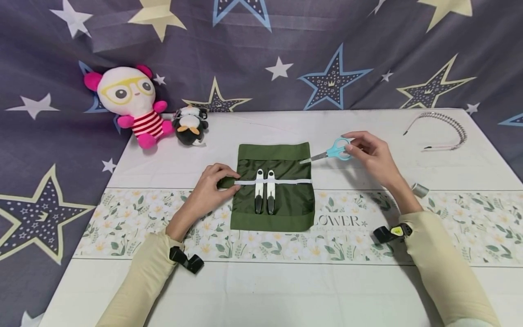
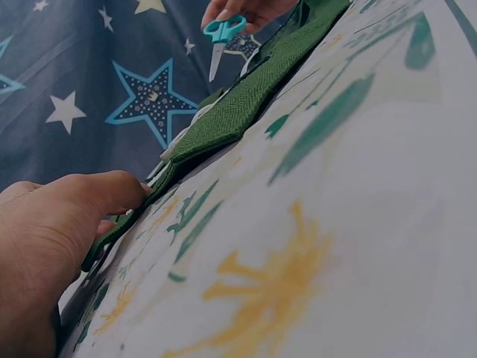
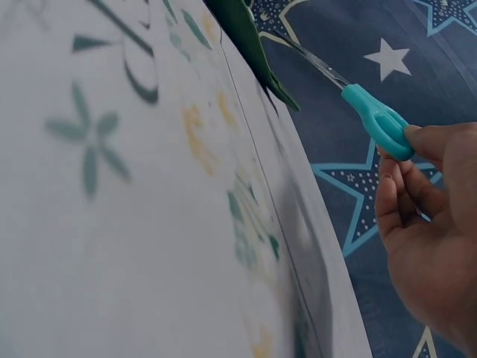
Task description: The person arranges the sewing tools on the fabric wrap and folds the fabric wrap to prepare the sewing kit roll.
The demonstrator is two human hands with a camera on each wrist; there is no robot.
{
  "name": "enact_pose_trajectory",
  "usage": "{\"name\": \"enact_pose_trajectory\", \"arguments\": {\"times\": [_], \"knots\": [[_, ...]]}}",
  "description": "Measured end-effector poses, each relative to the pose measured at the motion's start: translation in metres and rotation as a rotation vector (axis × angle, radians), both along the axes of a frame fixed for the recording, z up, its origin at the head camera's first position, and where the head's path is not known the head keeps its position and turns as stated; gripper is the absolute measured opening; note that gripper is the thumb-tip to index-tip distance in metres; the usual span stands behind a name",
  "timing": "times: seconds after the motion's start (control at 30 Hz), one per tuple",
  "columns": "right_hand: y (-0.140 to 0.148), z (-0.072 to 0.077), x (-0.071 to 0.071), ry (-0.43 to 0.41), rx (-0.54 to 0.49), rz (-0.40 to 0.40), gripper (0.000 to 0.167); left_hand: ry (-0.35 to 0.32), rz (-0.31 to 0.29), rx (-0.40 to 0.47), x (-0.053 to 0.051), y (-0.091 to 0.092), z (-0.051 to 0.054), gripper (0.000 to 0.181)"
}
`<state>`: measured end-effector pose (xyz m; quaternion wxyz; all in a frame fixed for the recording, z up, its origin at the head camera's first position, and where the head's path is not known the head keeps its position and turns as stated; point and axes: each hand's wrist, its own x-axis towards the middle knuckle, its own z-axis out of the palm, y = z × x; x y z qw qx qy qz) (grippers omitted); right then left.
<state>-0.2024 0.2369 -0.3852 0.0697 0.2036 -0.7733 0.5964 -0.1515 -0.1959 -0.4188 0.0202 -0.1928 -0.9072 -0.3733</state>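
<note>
A dark green fabric organizer (image 1: 271,222) lies unfolded on the table, a white elastic band (image 1: 292,181) running across its middle. Two slim white tools (image 1: 259,181) with black lower ends sit under the band; their exact kind is unclear. My left hand (image 1: 212,186) pinches the organizer's left edge where the band ends, thumb below and fingers above. Held by its handle in my right hand (image 1: 372,156) is a pair of light blue scissors (image 1: 338,149), its blades pointing left over the organizer's upper right edge. The right wrist view shows thumb and fingertips on the scissors' handle (image 3: 380,123).
A pink-and-white plush toy (image 1: 136,102) and a small black-and-white plush penguin (image 1: 190,127) are at the back left. To the back right lies a headband (image 1: 453,122). A small grey spool (image 1: 420,190) is beside my right wrist. Star-patterned cloth (image 1: 261,54) hangs behind the table.
</note>
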Motion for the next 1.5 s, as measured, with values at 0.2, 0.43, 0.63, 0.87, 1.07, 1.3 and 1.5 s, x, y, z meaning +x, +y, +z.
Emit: {"name": "enact_pose_trajectory", "arguments": {"times": [0.2,0.43,0.63,0.87,1.07,1.3,1.5], "knots": [[-0.011,-0.002,-0.004,-0.009,0.002,0.028,0.028,-0.005,0.000,0.001,0.000,0.000,0.000,0.027],[-0.022,-0.005,-0.008,-0.002,0.042,0.056,0.028,-0.015,0.003,0.002,0.000,0.001,0.001,0.027],[-0.032,-0.006,-0.012,-0.023,0.045,0.085,0.027,-0.015,0.004,0.003,0.000,0.001,0.002,0.027],[-0.039,-0.009,-0.015,-0.036,0.107,0.101,0.028,-0.022,0.004,0.006,0.001,0.001,0.002,0.027],[-0.046,-0.010,-0.019,-0.060,0.125,0.107,0.027,-0.016,0.002,0.005,0.001,0.001,0.001,0.027],[-0.049,-0.011,-0.024,-0.104,0.142,0.113,0.028,-0.005,0.002,0.005,0.000,0.001,0.001,0.026],[-0.051,-0.014,-0.026,-0.129,0.136,0.131,0.029,-0.005,0.001,0.004,0.000,0.001,0.001,0.026]]}}
